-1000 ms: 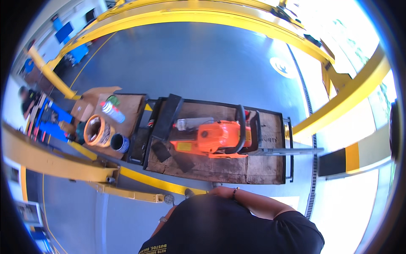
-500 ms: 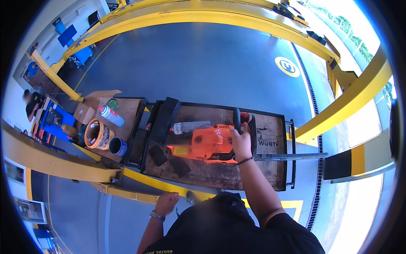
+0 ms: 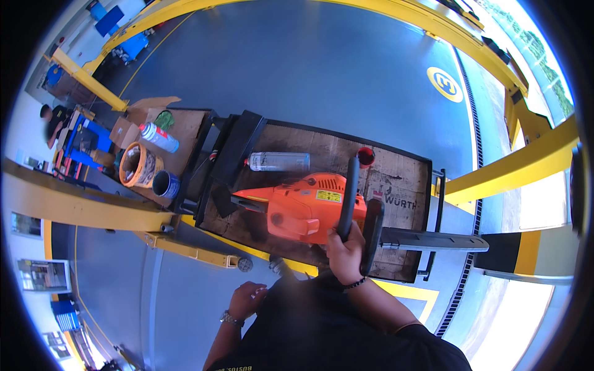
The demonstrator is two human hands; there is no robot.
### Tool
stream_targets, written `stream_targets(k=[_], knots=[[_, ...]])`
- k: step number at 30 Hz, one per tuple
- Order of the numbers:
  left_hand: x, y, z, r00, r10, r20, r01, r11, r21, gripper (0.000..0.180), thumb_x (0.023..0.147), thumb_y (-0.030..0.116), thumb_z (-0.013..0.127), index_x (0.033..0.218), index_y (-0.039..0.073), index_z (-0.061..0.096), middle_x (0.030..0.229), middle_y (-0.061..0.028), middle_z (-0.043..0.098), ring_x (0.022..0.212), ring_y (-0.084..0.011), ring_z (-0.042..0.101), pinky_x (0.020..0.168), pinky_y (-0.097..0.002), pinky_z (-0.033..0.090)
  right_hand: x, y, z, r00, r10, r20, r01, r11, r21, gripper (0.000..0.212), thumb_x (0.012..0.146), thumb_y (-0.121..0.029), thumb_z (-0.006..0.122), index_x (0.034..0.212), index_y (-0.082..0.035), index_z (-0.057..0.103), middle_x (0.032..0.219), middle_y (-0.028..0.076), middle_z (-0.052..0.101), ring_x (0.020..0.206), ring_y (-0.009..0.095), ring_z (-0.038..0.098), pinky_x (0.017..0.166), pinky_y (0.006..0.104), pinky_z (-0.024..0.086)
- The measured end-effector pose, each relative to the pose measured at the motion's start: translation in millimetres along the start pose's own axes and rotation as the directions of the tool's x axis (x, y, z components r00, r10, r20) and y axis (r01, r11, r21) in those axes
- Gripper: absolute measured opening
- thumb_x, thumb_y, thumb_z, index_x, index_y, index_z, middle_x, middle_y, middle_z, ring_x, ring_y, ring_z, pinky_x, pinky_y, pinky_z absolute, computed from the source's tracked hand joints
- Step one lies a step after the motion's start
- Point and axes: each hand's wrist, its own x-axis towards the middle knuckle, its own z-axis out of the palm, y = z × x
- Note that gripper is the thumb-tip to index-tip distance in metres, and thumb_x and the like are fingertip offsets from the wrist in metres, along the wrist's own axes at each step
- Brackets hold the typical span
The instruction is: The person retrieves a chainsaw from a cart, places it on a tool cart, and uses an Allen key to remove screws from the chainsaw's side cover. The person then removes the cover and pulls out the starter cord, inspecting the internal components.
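Head view: right hand [image 3: 346, 255] wraps black tubular handle [image 3: 349, 198] of orange plastic chainsaw [image 3: 302, 203]; one-sided grip (left hand [image 3: 247, 299] half-curled, apparently empty) could allow tipping.

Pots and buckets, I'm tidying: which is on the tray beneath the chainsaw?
The small red pot; the orange bucket and blue pot are on the left tray.

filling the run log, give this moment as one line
right grip: closed on chainsaw front handle; left grip: off chainsaw; bottle: lying on cardboard
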Motion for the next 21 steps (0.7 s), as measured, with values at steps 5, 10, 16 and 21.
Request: stream_targets(k=[5,10,16,21], knots=[[8,0,-1,0.999,0.017,-0.045,-0.018,1.000,-0.009,0.017,0.094,0.024,0.074,0.103,0.010,0.078,0.093,-0.0093,0.074,0.077,-0.0253,0.072,0.072,-0.0366,0.058,-9,-22,-38,0.996,0.029,0.090,-0.030,0.999,0.014,0.007,0.098,0.000,0.056,0.104,-0.004,0.054,0.067,0.000,0.051,0.047,0.008,0.046,0.045,0.0247,0.038],[6,-8,11,0.990,-0.004,-0.138,-0.001,0.999,-0.035,0.016,0.094,0.023,0.075,0.103,0.010,0.078,0.092,-0.0098,0.074,0.077,-0.0253,0.072,0.072,-0.0369,0.058,-8,-55,-77,0.982,0.072,0.173,-0.101,0.981,0.164,0.013,0.097,0.000,0.054,0.110,-0.003,0.054,0.069,0.000,0.050,0.050,0.007,0.045,0.046,0.0246,0.038],[-12,-27,35,0.876,-0.431,-0.216,0.065,0.549,-0.833,0.045,0.106,0.043,0.057,0.133,0.008,0.063,0.115,-0.0094,0.070,0.087,-0.0210,0.070,0.073,-0.0362,0.056,-14,-106,-95,0.945,-0.129,0.301,0.051,0.965,0.256,0.018,0.093,-0.001,0.054,0.110,-0.001,0.053,0.067,0.002,0.048,0.047,0.009,0.041,0.043,0.0246,0.036],[-46,31,-22,0.841,-0.528,-0.122,-0.188,-0.073,-0.979,0.074,0.105,0.067,0.039,0.153,0.010,0.041,0.141,-0.0156,0.055,0.108,-0.0348,0.071,0.081,-0.0445,0.061,-21,-133,-96,0.829,-0.237,0.506,0.171,0.970,0.175,0.026,0.092,-0.012,0.065,0.112,-0.001,0.053,0.074,0.002,0.055,0.049,0.006,0.044,0.039,0.0209,0.032]])
